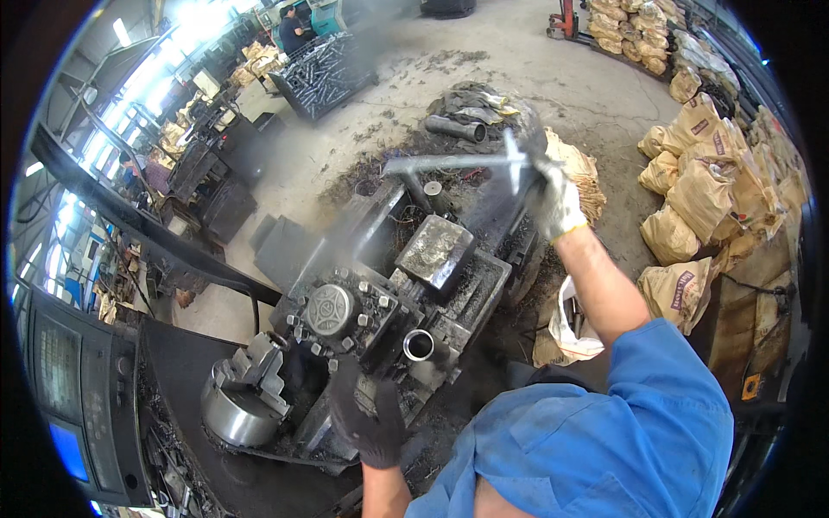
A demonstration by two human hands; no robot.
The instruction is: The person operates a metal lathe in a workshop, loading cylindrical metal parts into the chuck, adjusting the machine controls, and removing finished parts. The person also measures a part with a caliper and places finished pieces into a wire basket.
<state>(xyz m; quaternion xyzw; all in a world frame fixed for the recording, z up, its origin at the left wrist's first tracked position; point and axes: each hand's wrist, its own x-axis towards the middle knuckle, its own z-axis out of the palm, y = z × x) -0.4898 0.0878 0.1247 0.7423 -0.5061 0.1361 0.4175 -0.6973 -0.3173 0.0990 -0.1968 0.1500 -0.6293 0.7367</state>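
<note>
**A:** Head view, nearest first — what is the left hand [370, 420] doing?

**B:** Dark-gloved, it rests low on the lathe carriage [449, 293], just near of the short metal tube [419, 344]. Whether its grip is closed on anything I cannot tell; the glove hides the fingers.

**A:** And left of it?

**B:** The shiny steel chuck [237, 406], with the bolt-studded turret [332, 309] just beyond — all greasy cast metal strewn with chips.

**A:** Farther out?

**B:** The right hand [557, 200], in a pale glove, is raised, its grip wrapped tight round a long grey steel bar [458, 161]. The bar's long axis runs leftward from that hand, across the machine's far end.

**A:** Beyond that?

**B:** Tan sacks [699, 186] heaped far right on concrete floor [596, 91].
</note>
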